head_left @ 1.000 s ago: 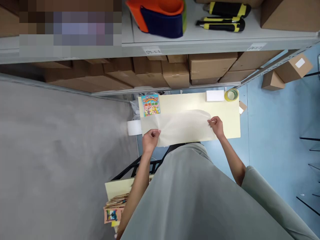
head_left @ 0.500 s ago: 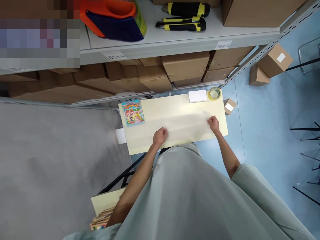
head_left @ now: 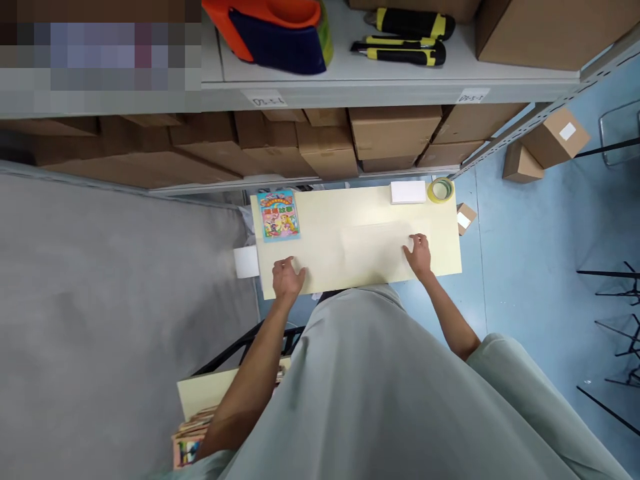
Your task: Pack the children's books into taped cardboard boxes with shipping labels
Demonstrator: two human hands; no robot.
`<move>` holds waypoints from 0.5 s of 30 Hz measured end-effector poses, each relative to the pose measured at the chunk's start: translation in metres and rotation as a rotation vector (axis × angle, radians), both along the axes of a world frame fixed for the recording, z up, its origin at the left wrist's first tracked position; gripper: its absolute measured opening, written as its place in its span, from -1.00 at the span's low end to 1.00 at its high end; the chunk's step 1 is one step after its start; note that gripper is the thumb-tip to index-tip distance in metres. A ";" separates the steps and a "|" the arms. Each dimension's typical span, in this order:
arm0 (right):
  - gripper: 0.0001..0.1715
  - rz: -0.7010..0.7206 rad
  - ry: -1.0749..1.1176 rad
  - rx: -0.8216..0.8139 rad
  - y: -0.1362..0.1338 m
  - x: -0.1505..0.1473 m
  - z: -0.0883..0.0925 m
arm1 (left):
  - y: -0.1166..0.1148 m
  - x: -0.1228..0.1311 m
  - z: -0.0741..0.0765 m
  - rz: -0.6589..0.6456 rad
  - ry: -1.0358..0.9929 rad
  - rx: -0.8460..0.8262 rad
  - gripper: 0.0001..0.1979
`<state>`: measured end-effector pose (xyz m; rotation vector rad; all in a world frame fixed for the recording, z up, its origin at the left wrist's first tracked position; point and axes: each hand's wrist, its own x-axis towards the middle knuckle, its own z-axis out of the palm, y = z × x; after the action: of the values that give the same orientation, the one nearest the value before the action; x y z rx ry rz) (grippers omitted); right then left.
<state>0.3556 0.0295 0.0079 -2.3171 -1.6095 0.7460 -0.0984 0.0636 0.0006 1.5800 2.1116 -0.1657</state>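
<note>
A pale, thin sheet [head_left: 375, 250] lies flat on the cream tabletop [head_left: 325, 210]. My right hand [head_left: 419, 255] is at the sheet's right edge, thumb and fingers apart, holding nothing. Left of the sheet, my left hand [head_left: 289, 278] hovers over or rests on the tabletop near its front left, also with thumb and fingers spread and nothing between them. Just beyond it lies a colourful picture book [head_left: 279, 215]. At the table's far right are a white box [head_left: 408, 193] and a roll of yellowish tape [head_left: 441, 190].
Shelving [head_left: 350, 93] beyond the table holds cardboard boxes [head_left: 395, 130], utility knives [head_left: 413, 23] and an orange and blue object [head_left: 277, 33]. A white piece [head_left: 247, 262] juts out at the table's left. More books [head_left: 190, 440] are stacked at lower left; small boxes [head_left: 523, 163] stand on the right.
Both hands have opened and let go of the sheet, which now lies flat. My left hand has moved left, away from it. The camera view has shifted slightly.
</note>
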 end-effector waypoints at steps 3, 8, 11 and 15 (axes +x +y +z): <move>-0.46 0.149 0.055 -0.059 0.007 -0.053 0.009 | -0.005 -0.011 -0.002 0.019 0.014 -0.037 -0.30; -0.47 0.475 0.090 -0.113 0.019 -0.150 0.018 | -0.018 -0.012 -0.006 -0.031 -0.042 -0.114 -0.31; -0.46 0.657 0.085 -0.139 0.027 -0.197 0.018 | -0.025 -0.014 -0.007 -0.064 -0.101 -0.079 -0.32; -0.47 0.770 0.003 -0.262 0.034 -0.236 0.015 | -0.025 -0.033 -0.005 -0.074 -0.206 -0.032 -0.40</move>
<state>0.1195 0.0637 0.0227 -1.7820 -2.5608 1.1562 -0.1312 0.0382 -0.0044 1.5849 1.8863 -0.0578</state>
